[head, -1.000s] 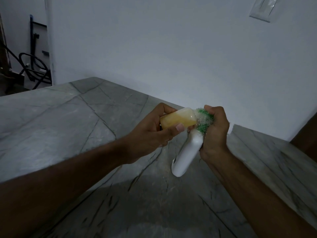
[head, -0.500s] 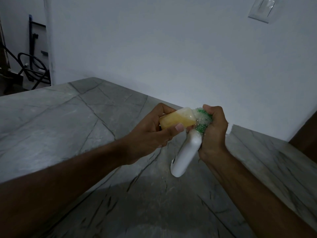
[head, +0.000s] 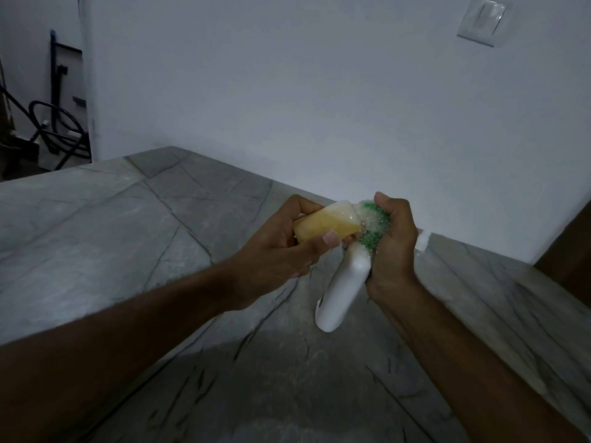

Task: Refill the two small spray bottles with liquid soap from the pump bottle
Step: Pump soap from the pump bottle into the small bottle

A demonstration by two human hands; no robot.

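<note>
My left hand holds a small clear bottle of yellow liquid soap, tipped almost on its side with its mouth to the right. My right hand grips a white bottle near its top, its body hanging down and to the left. White foam and a green part sit where the two bottles meet, partly under my right fingers. Whether the mouths touch is hidden by foam. No other bottle can be made out.
Both hands are above a grey veined stone counter that runs to a white wall. A wall switch plate is at top right. A small white object lies at the wall behind my right hand. Black metal frames stand far left.
Both hands and the two bottles have shifted very slightly left and down; the grips are unchanged.
</note>
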